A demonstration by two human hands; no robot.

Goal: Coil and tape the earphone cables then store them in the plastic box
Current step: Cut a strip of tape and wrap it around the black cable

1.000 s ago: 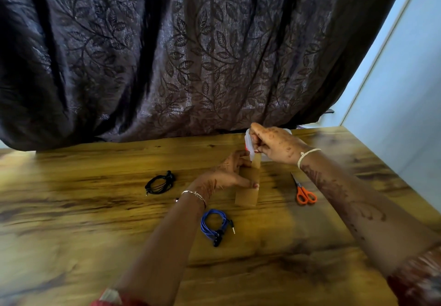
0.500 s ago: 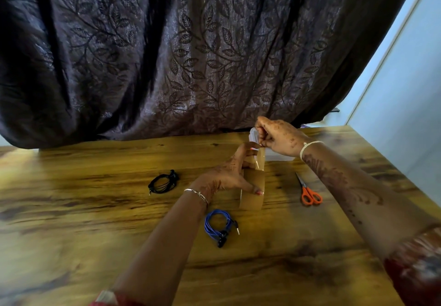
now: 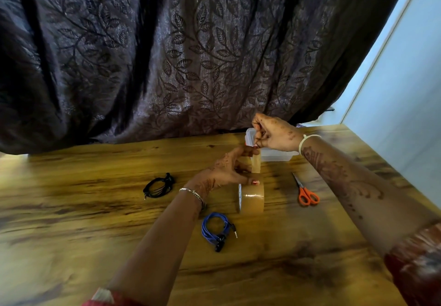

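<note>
A roll of brown tape (image 3: 253, 198) stands on edge on the wooden table (image 3: 71, 222). My left hand (image 3: 229, 169) grips the top of the roll. My right hand (image 3: 274, 135) pinches the free end of the tape strip (image 3: 256, 163) and holds it stretched upward from the roll. A coiled blue earphone cable (image 3: 214, 228) lies in front of the roll. To the left sits a coiled black earphone cable (image 3: 158, 186). The clear plastic box (image 3: 276, 155) stands behind my right hand, partly hidden by it.
Orange-handled scissors (image 3: 306, 193) lie to the right of the tape roll. A dark leaf-patterned curtain (image 3: 167, 55) hangs along the table's far edge. A pale wall (image 3: 405, 90) borders the right side.
My right hand has risen, drawing a longer strip off the roll. My left hand stays on the roll. The view has shifted slightly.
</note>
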